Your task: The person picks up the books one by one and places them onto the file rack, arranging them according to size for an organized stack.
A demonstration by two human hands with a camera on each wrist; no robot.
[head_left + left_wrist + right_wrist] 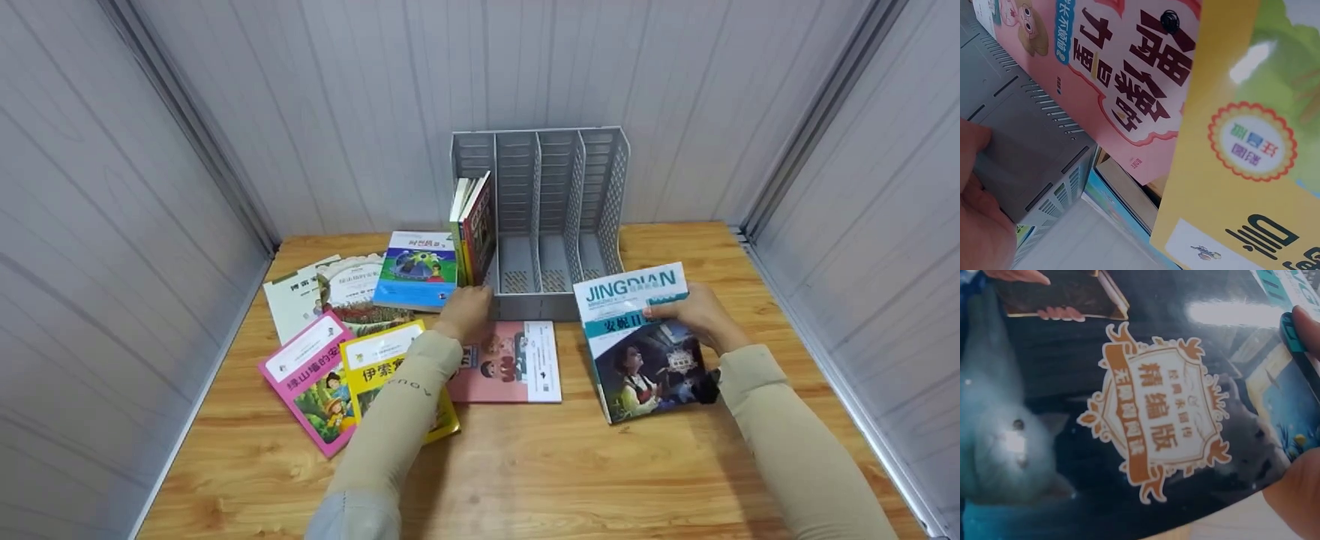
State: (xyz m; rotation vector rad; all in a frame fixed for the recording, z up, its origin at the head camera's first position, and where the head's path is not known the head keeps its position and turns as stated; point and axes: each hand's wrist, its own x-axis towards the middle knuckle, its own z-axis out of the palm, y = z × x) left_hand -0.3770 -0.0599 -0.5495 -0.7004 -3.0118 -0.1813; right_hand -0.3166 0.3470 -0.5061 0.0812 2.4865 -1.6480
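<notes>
A grey file rack point(541, 300) with several upright compartments stands against the back wall, books upright in its leftmost slot. My left hand point(465, 313) grips the rack's front lip at its left corner. In the left wrist view, the fingers point(974, 138) lie against the grey front panel point(1022, 140). On the right, my right hand point(697, 315) holds a paperback book point(637, 356) by its upper right edge, thumb on the cover, tilted up in front of the rack. The right wrist view is filled by the dark cover point(1033, 382) with an orange-framed badge.
A pink book point(510, 367) lies before the rack. Left of it are a yellow book point(375, 360), partly under the left forearm, and a magenta-edged book point(322, 397). Behind them lie a blue-green book point(416, 274) and two pale books point(352, 277). Panel walls enclose the wooden table point(562, 472).
</notes>
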